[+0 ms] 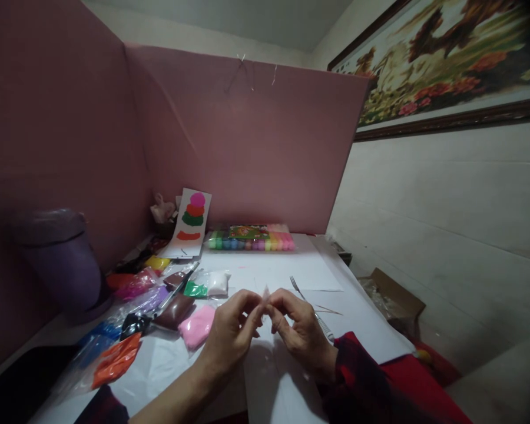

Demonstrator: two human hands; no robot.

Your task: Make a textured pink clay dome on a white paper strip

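My left hand [236, 327] and my right hand [297, 330] meet above the white sheet. Both are closed in a pinch, thumbs and forefingers almost touching, on a small pale pinkish piece [265, 292]. Its tip pokes up between the fingertips; the rest is hidden, and I cannot tell what it is. Near my left hand lies a clear packet of pink modelling clay [197, 327]. Beyond it are a packet with white clay [218, 284] and green clay [196, 288]. Just past my right hand lie a metal fork [295, 285] and thin sticks [329, 309].
More clay packets, including an orange one [116, 360] and a brown one [174, 310], crowd the left. A purple tumbler [66, 271] stands there. A card with coloured shapes [189, 227] leans behind, beside a pack of colourful clay [251, 240]. A cardboard box [400, 294] sits right.
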